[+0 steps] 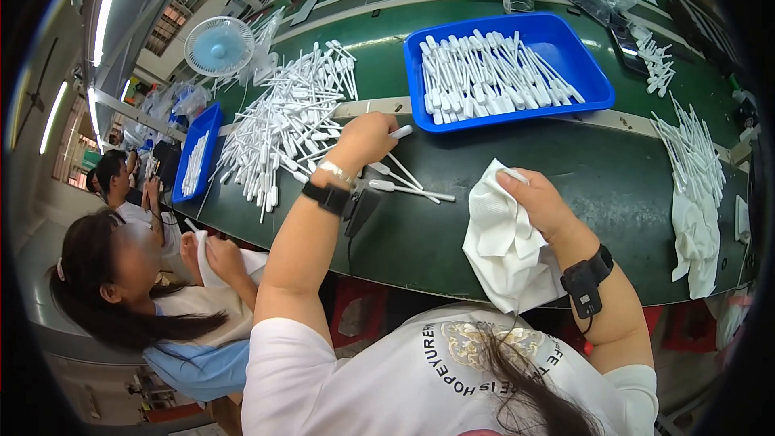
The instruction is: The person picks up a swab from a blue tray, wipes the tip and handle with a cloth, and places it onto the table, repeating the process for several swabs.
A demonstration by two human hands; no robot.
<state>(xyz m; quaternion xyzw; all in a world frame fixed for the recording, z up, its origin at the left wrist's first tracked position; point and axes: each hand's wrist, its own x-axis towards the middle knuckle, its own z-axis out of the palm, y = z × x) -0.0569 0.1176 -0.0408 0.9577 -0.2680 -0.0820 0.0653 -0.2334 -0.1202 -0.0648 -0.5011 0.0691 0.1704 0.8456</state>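
Observation:
My left hand (365,142) is closed at the right edge of a big loose pile of white plastic sticks (282,113), each with a thicker end. The thick end of one white stick (401,132) pokes out beyond its fingers. Several loose sticks (412,190) lie on the green bench just below that hand. My right hand (537,200) grips a crumpled white cloth (504,238) above the bench's near edge. A short white tip (517,176) shows by the right thumb; the folds hide whether it belongs to a stick.
Beyond my hands stands a blue tray (593,85) with rows of sticks. More sticks (694,153) and another white cloth (696,246) lie at the right. A small fan (219,46) and a narrow blue tray (179,186) stand left. A co-worker (121,282) sits close at my left.

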